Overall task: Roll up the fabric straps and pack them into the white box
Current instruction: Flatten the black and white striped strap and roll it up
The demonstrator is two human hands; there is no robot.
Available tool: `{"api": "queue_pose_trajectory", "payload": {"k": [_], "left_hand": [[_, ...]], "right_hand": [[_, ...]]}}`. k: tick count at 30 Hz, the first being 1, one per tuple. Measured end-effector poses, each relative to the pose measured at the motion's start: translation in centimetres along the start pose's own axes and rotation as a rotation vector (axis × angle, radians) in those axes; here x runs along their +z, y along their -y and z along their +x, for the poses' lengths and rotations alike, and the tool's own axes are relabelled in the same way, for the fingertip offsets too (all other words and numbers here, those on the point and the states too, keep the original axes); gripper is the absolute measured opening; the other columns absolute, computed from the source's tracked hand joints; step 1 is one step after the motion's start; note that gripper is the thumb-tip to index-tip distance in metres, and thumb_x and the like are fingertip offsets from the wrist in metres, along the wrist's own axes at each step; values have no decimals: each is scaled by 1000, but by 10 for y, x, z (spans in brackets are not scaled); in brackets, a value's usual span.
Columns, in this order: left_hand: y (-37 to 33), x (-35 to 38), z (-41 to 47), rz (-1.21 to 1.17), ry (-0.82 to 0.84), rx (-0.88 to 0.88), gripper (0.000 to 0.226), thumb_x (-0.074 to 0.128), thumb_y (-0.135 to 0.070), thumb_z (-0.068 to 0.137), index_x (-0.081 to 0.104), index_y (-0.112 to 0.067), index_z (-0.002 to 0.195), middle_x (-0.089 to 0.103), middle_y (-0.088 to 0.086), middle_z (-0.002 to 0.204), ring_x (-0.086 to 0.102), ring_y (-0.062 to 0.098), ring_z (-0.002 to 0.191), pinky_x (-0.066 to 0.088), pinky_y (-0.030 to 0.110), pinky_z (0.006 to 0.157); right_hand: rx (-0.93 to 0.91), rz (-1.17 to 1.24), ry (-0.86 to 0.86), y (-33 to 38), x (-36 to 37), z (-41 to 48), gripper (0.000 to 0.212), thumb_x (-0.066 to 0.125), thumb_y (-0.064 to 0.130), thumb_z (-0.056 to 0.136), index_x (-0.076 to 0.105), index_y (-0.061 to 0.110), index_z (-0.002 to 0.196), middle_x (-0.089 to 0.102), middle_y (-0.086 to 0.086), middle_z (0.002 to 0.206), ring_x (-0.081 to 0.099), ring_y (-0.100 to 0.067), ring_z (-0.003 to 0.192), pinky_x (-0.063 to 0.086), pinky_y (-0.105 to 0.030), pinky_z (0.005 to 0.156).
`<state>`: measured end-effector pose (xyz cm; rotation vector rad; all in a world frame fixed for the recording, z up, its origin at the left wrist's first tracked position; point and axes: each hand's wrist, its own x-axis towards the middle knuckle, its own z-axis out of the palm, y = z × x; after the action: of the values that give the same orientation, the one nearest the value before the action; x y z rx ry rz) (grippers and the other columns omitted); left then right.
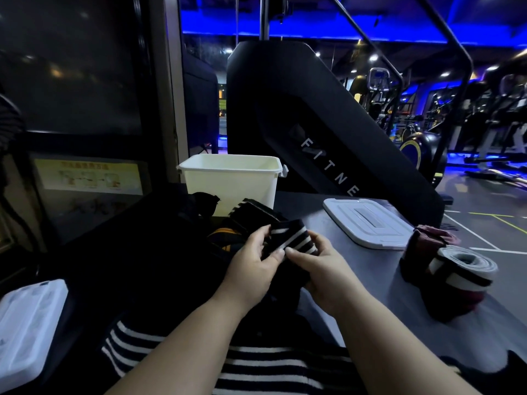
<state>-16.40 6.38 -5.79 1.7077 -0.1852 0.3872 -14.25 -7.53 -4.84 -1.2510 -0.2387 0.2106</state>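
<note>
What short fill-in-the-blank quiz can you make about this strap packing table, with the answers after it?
1. The left hand and right hand hold a black strap with ____ stripes.
2. The white box has its lid ____, lying on the table.
3. The rolled strap lies to the ____ of the lid.
Answers: white; off; right.

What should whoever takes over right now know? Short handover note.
Hands: left hand and right hand both grip the black-and-white striped strap, seemingly mid-roll, above the table.
Things: white box stands open behind the hands; its lid lies flat to the right. One rolled strap sits on the table at far right, outside the box. Loose straps are piled left of the hands.
Done: one roll finished; box contents not visible.
Left: finish this roll, roll the pile, pack everything into the box.
</note>
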Motion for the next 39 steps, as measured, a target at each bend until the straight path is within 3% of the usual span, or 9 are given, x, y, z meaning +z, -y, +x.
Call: {"api": "queue_pose_trajectory", "payload": {"k": [6,10,15,18,21,26,31,35,39], "left_hand": [[1,-4,0,-157,-34,-27,21,61,-10,93,60,-15,114,72,2,108,66,14,108,49,41,101],[-1,-3,-3,-138,-23,6,18,60,-10,93,66,-21,106,72,1,106,65,13,105,49,34,98],[1,-2,-1,340,-309,257,23,76,-15,81,67,-27,99,55,-9,100,52,-4,90,39,5,80],[5,-8,0,360,-319,224,36,76,-29,79,64,-27,113,55,-10,114,51,2,105,41,21,93],[1,-11,-2,77,-70,-42,57,67,-48,80,51,-34,133,53,-9,134,46,6,127,38,35,110],[1,-3,-3,-85,0,-25,34,63,-23,91,58,-24,125,68,-3,117,62,8,113,46,38,104],[0,-4,-2,-121,-50,-8,21,61,-21,90,63,-34,106,72,-4,107,65,12,108,48,35,98],[-2,-3,-4,-329,5,-66,21,56,-11,94,61,-18,113,69,13,113,63,28,113,44,52,104],[-6,-3,-7,-508,46,-114,26,58,-11,92,57,-9,117,66,22,116,61,37,114,44,53,103]], "right_hand": [[-106,-334,-42,0,3,-1,56,78,37,63,62,23,115,73,-2,102,70,-19,98,56,-39,89],[-159,-236,52,6,4,-5,18,62,-3,88,66,7,102,70,-2,79,67,-14,74,52,-20,62],[-206,-287,-52,1,6,-5,13,68,2,85,67,8,97,72,-10,85,68,-22,81,55,-29,68],[-233,-210,-34,7,4,-6,17,72,6,82,66,4,98,71,-11,85,67,-24,82,55,-29,69],[-229,-104,86,10,2,-8,27,70,14,76,68,5,102,71,-15,91,69,-26,84,56,-32,73],[-249,-254,-45,7,3,-7,25,77,7,79,68,11,102,73,-10,89,68,-26,83,56,-31,70],[-209,-546,-279,1,1,-1,80,80,64,42,49,42,113,61,2,115,64,-16,101,55,-41,89],[-121,-195,-50,4,2,-6,93,82,33,56,40,29,138,58,-2,130,64,-13,111,55,-26,83],[-151,-211,-28,9,4,-9,88,74,19,59,40,26,139,64,-5,119,67,-11,100,52,-22,74]]}}
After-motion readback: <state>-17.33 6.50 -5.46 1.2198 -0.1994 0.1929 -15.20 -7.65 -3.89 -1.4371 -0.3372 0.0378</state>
